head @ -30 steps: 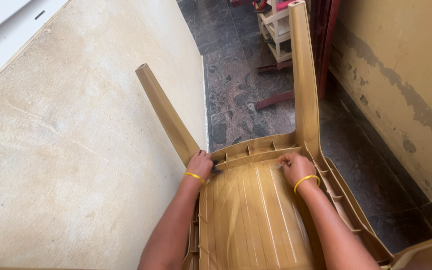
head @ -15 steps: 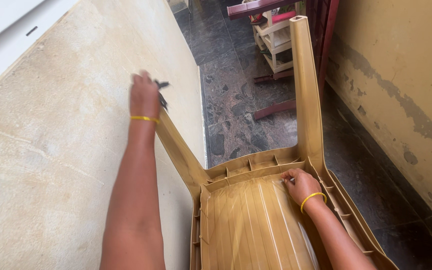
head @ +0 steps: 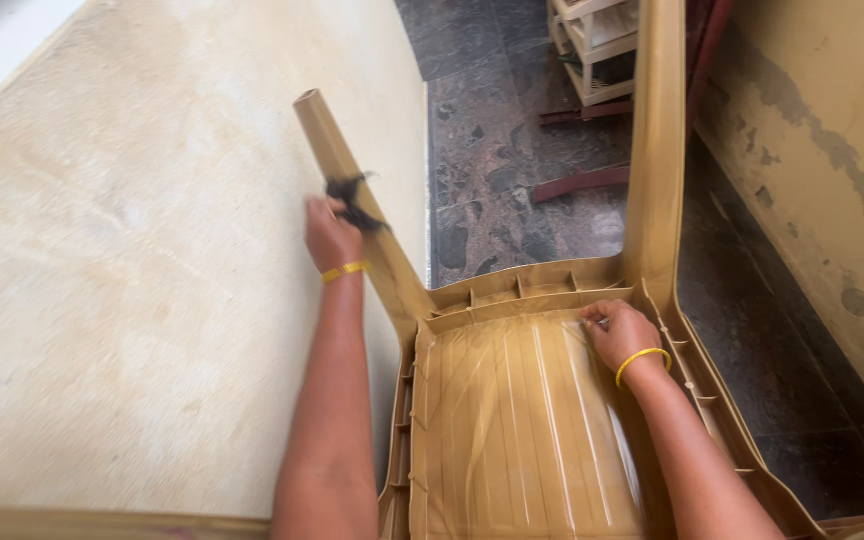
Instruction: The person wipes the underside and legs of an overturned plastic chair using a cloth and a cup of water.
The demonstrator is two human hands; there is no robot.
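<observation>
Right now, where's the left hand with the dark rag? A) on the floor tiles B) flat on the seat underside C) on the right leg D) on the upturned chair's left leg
D: the left hand presses the dark rag against the left leg of the tan chair; the right hand rests on the seat underside.

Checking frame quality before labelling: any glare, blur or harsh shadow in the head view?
Head view: bright daylight, wall nearly washed out at left; glare streaks on the glossy chair underside; left hand and dark cloth slightly motion-blurred; right hand sharp; floor darker, no hard shadows; mild wide-angle stretch at the edges.
</observation>
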